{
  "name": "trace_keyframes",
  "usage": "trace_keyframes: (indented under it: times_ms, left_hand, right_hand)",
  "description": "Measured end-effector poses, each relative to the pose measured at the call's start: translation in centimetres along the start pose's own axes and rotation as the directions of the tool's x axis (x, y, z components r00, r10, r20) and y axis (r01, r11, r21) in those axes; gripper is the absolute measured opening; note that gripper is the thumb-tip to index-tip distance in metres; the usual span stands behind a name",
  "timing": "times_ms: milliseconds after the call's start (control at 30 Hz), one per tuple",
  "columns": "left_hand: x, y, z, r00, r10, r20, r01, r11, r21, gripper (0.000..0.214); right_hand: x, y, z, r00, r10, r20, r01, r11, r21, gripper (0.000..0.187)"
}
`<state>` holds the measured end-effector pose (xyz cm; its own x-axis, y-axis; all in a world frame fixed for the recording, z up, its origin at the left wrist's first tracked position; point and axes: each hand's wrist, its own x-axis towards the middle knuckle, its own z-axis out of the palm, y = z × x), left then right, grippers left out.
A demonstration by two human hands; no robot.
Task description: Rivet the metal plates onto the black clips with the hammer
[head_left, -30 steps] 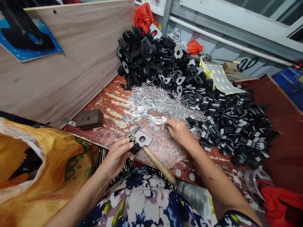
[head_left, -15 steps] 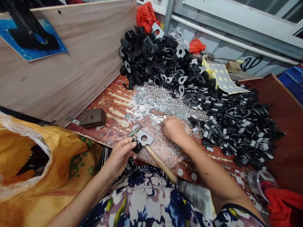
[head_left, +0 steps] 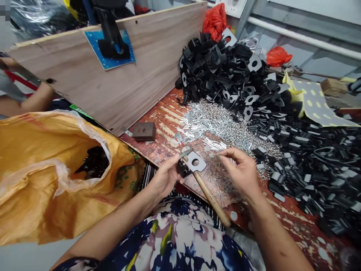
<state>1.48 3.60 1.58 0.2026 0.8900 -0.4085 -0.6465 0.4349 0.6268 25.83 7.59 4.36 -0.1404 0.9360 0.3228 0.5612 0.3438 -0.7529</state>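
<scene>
My left hand [head_left: 165, 177] grips a black plastic clip with a flat holed tab [head_left: 193, 164] just above the worn table edge. My right hand [head_left: 241, 171] hovers beside it, thumb and forefinger pinched on a thin silver nail [head_left: 217, 153] drawn from the nail heap [head_left: 217, 124]. A wooden-handled hammer [head_left: 208, 195] lies on the table under the clip, handle pointing toward me.
Big heaps of black clips [head_left: 225, 71] fill the back and right [head_left: 316, 158] of the table. A wooden board [head_left: 118, 82] stands at left, a brown block [head_left: 144, 131] at its foot. An open yellow sack [head_left: 56, 169] sits at my left; another person's arm [head_left: 25, 101] shows behind it.
My right hand lifted off the nail heap with a nail and came toward the clip. My head turned left, bringing the yellow sack and the other person's arm into view.
</scene>
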Motion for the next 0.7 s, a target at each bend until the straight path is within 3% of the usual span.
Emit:
trace_keyframes:
  times_ms: [67,167,267,400,567,700]
  left_hand:
    - [0.1,-0.1,0.5,1.000,0.003,0.021,-0.003,1.000,0.020,0.035]
    - [0.2,-0.3,1.1,0.999,0.010,0.048,-0.010,1.000,0.018,0.032]
    - [0.1,-0.5,1.2,0.999,0.008,0.050,-0.007,1.000,-0.011,0.031]
    - [0.0,-0.8,0.9,0.999,0.000,0.045,0.002,0.999,-0.038,0.031]
    - [0.0,-1.7,0.8,0.999,0.015,0.028,-0.013,0.997,-0.074,0.026]
    - [-0.7,-1.7,1.1,0.999,0.032,0.010,-0.031,0.999,-0.034,0.027]
  right_hand:
    - [-1.2,-2.8,1.4,0.998,-0.058,0.010,0.055,0.982,0.182,0.005]
    - [-2.0,-5.6,3.7,0.990,-0.143,0.007,0.138,0.964,0.225,0.008]
    - [-2.0,-6.1,5.0,0.990,-0.144,-0.003,0.143,0.981,0.128,0.011]
    - [-2.3,-5.9,5.1,0.983,-0.182,-0.014,0.181,0.980,-0.086,0.014]
    - [-3.2,-6.6,5.2,0.908,-0.403,0.115,0.417,0.846,-0.332,0.020]
    - [-3.6,-6.6,5.6,0.905,-0.408,0.119,0.422,0.827,-0.370,0.019]
